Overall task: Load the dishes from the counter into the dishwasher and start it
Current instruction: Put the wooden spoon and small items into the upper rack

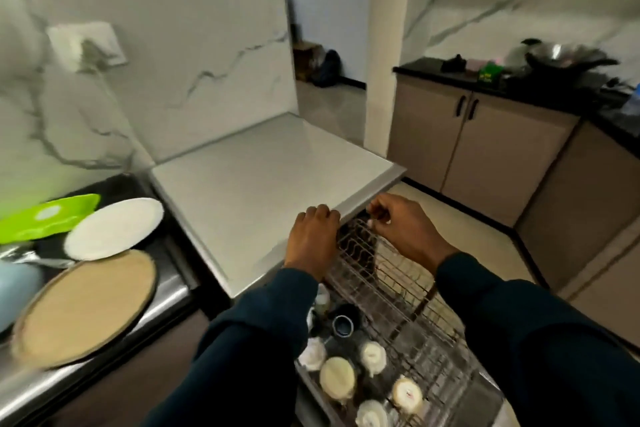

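The left hand (313, 239) rests on the front edge of the white worktop (242, 184), its fingers curled over the lip, though whether they truly grip the edge cannot be told. The right hand (398, 225) hangs just beside it, above the far end of the wire rack (398, 288), with its fingers loosely curled; it looks to carry nothing, but blur keeps me from saying whether it pinches a wire of the rack.

Below both hands the rack stands pulled out of the dishwasher. Its near left part holds several cups and small bowls (337, 378) set upside down, while much of the right part shows bare wire.

The dishes yet to be loaded lie well to the left, on the dark worktop beside the white one: a white plate (114, 229), a large tan plate (86, 308) overlapping it at the near edge, and a green tray (45, 218) behind. A pale blue vessel (17, 291) shows at the left border.

By my judgement the loading is partway through. The next move calls for a reach leftward to the plates, then standing each on edge in the rack's free slots.
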